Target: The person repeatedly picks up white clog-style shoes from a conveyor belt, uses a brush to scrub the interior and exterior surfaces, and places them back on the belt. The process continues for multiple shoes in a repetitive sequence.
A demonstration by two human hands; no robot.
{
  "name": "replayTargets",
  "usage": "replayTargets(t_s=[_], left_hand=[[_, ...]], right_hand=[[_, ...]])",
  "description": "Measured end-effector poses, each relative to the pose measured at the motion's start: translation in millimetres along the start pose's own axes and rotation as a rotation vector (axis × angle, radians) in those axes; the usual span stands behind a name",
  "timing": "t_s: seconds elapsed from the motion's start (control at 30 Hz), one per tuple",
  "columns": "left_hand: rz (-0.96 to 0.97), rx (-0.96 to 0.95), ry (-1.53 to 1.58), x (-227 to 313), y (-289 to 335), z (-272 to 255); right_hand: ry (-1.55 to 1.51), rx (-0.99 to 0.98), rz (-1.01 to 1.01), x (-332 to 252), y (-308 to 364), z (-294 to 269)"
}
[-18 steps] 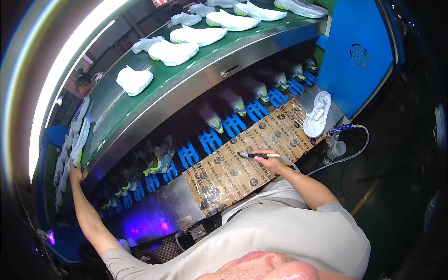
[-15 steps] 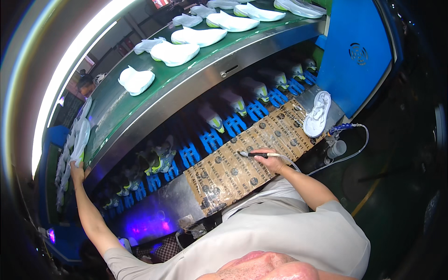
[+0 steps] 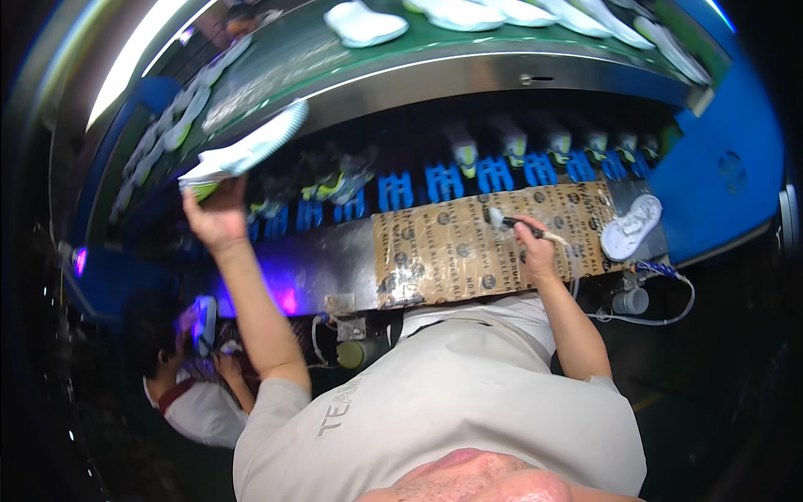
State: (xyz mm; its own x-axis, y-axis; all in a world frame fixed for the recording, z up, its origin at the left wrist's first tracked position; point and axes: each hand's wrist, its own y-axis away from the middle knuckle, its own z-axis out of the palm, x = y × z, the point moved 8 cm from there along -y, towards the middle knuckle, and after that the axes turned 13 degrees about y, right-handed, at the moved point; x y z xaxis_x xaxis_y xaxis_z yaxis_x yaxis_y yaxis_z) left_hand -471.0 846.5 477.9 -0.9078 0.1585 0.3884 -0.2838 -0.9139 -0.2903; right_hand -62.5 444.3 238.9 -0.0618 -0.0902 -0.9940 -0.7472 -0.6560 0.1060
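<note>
My left hand (image 3: 219,216) is raised at the left, in front of the upper conveyor's edge, closed round the heel end of a white shoe sole (image 3: 251,151) with a yellow-green patch. The sole is tilted, its toe pointing up and right, slightly blurred. Over the cardboard sheet (image 3: 418,259), my right hand (image 3: 535,249) grips a brush (image 3: 523,227) with a black handle and pale bristles. A thin tube runs from the brush's rear end. To the right of this hand lies another white sole (image 3: 629,230), hollow side up, at the cardboard's right end.
White soles (image 3: 364,25) stand on the green upper belt (image 3: 288,71). Below its metal edge (image 3: 468,79), shoe uppers (image 3: 464,151) sit by a row of blue holders (image 3: 443,182). A white cup (image 3: 631,301) hangs at the right. Another person (image 3: 196,393) works at lower left.
My left hand has brought the sole from the far-left row up and right, toward me. My right hand still holds the brush, now more upright. The view has turned and shifted.
</note>
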Motion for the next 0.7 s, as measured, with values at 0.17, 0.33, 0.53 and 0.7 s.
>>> replayTargets(t_s=[0.17, 0.33, 0.53, 0.7], left_hand=[[-0.364, 0.236, -0.048, -149.6, 139.5, -10.9], [-0.845, 0.475, -0.012, -244.6, 257.3, -63.2], [-0.758, 0.346, -0.191, -258.1, 236.6, -62.6], [-0.617, 0.334, -0.455, -261.1, 227.0, -33.9]], right_hand=[[-0.510, -0.123, 0.090, -38.9, 7.5, 27.7], [-0.428, -0.276, 0.220, -61.2, 44.0, 65.9], [-0.222, -0.367, 0.220, -75.7, 50.3, 112.6], [-0.162, -0.283, 0.248, -70.6, 41.8, 135.4]])
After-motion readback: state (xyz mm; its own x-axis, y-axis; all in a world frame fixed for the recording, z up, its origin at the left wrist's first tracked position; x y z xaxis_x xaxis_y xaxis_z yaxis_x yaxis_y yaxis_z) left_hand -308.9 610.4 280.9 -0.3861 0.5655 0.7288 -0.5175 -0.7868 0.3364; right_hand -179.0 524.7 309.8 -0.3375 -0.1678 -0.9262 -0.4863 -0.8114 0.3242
